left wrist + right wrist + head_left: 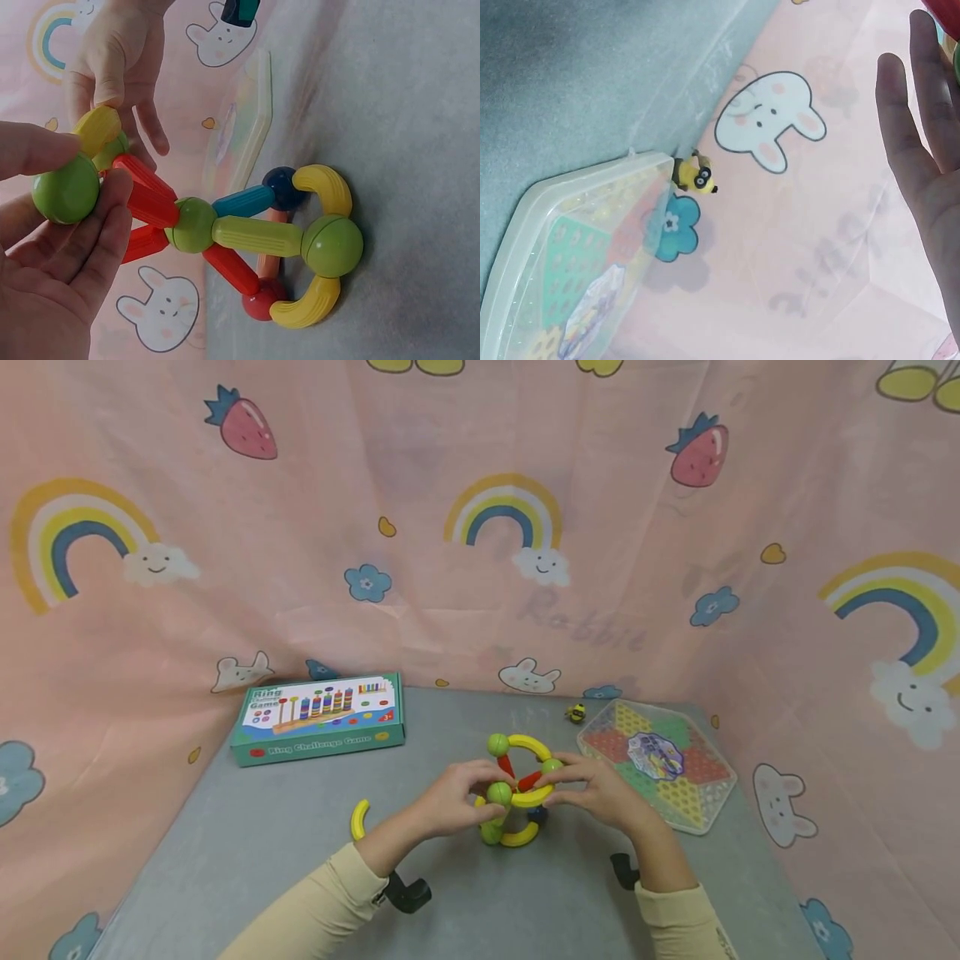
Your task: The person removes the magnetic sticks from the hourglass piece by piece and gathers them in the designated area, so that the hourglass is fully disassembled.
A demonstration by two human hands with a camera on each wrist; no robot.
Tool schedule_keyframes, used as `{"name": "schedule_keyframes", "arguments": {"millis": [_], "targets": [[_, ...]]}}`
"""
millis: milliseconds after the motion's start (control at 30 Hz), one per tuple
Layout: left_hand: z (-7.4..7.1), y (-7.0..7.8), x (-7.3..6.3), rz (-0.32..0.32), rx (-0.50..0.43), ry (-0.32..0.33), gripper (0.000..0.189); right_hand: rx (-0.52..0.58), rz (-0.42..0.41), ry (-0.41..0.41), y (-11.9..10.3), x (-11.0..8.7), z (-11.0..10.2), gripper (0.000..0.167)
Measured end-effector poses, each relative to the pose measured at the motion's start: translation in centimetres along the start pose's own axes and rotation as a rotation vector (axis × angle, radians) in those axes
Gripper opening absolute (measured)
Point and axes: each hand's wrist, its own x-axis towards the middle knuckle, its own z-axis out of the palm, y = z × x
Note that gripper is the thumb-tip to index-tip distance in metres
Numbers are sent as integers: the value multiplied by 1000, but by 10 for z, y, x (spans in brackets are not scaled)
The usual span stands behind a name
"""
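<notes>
Green ball (499, 794) gripped in its curled fingers, the left hand (463, 792) faces the right hand (597, 789), which pinches a curved yellow stick (532, 797) near a 2nd green ball (552, 766), its other fingers loosely spread. These belong to a ball-and-stick frame (193, 225) standing on the grey table (262, 843), a ring-game box (322, 747) beyond to the left, a hexagonal board (656, 760) right

A pink cloth (450, 639) printed with rainbows (504, 497), strawberries (249, 430) and rabbits (529, 678) hangs across the top and both sides of the frame. A grey table (255, 835) fills the lower middle.
</notes>
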Motion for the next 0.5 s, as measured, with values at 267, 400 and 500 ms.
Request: {"name": "schedule_keyframes", "arguments": {"millis": [267, 400, 500], "targets": [[-12, -4, -5, 51, -49, 43, 33, 21, -21, -1, 1, 2, 1, 22], [-20, -6, -8, 29, -12, 58, 38, 36, -45, 14, 3, 2, 3, 29], [-24, -10, -9, 14, 17, 93, 42, 48, -48, 16, 3, 1, 2, 44]]}}
